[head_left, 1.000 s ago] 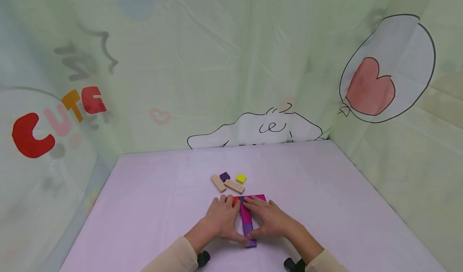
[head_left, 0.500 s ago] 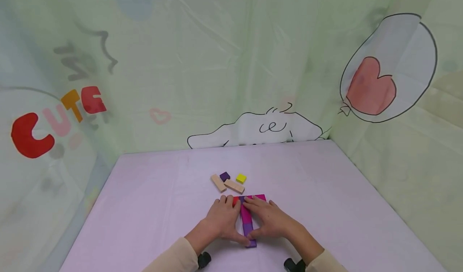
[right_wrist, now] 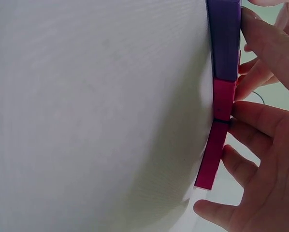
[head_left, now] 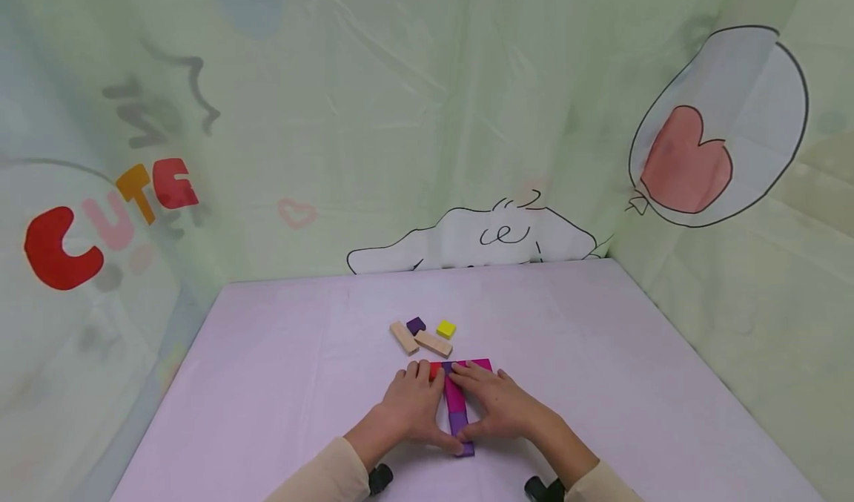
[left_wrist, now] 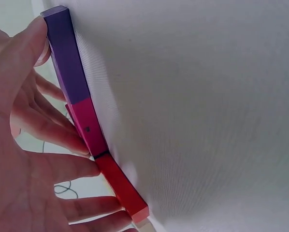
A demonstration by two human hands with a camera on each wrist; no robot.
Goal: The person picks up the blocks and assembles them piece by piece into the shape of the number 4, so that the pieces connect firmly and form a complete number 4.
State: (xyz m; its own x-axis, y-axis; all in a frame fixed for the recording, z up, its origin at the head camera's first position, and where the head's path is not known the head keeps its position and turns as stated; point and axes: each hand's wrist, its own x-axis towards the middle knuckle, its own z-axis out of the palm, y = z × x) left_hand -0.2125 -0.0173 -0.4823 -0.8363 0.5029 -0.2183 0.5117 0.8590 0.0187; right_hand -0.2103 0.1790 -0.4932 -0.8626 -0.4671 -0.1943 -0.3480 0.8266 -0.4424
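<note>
Coloured wooden blocks lie flat in a T shape on the table. The crossbar has a red block (head_left: pixel 436 370) at left, a dark purple piece (head_left: pixel 448 368) in the middle and a magenta block (head_left: pixel 483 364) at right. Its stem is a magenta block (head_left: pixel 455 397) and a purple block (head_left: pixel 457 421) nearer the person. My left hand (head_left: pixel 415 407) touches the red block with its fingertips, its thumb at the purple block's near end. On the other side, my right hand (head_left: pixel 499 407) rests fingertips on the magenta blocks and its thumb against the purple block. Both hands are spread.
Behind the T lie two plain wooden blocks (head_left: pixel 434 344), a dark purple cube (head_left: pixel 416 325) and a yellow block (head_left: pixel 446 329). The pale lilac table (head_left: pixel 293 383) meets a printed cloth wall (head_left: pixel 333 153) at the back and sides.
</note>
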